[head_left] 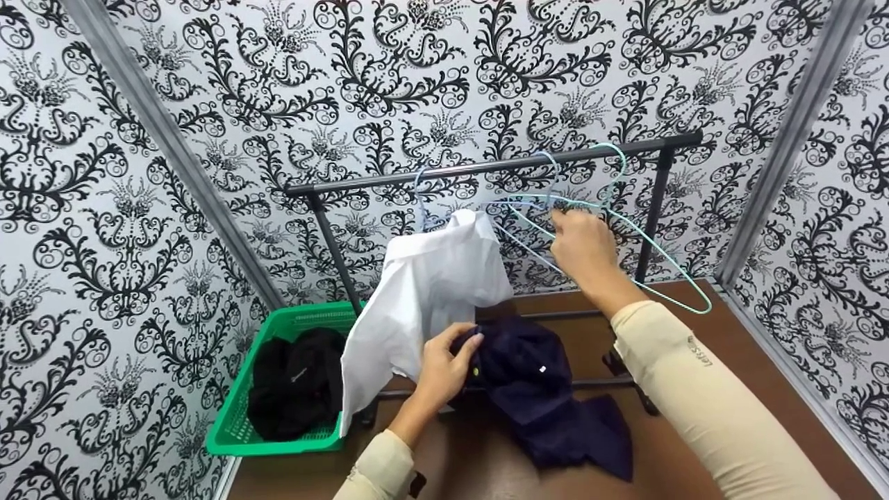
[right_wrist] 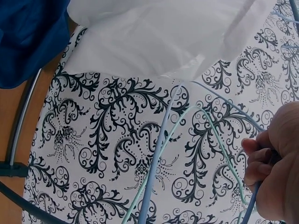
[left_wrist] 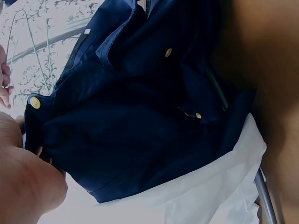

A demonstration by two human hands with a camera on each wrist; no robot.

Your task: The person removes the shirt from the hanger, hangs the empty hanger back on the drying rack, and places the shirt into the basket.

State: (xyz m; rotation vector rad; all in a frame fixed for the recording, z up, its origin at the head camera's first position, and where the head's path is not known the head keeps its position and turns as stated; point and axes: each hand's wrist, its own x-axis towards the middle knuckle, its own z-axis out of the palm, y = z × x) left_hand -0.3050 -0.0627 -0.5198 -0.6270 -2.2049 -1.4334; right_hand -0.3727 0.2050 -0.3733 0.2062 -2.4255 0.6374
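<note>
My left hand [head_left: 444,361] pinches the edge of a dark navy button-up garment [head_left: 528,368], which hangs down over the rack's lower bars. Gold buttons [left_wrist: 35,102] show along its edge in the left wrist view. With curled fingers my right hand [head_left: 585,246] grips a light blue hanger [right_wrist: 156,172], whose hook is at the rack's top bar. Just behind it hangs a mint green hanger [head_left: 709,305]. Left of both hangers, a white shirt [head_left: 430,285] hangs from another blue hanger and partly covers it.
A dark metal clothes rack [head_left: 486,167] stands on a brown table [head_left: 444,472]. To the left, a green plastic basket [head_left: 229,423] holds black clothing [head_left: 292,382]. Patterned wall panels [head_left: 417,69] rise close behind the rack.
</note>
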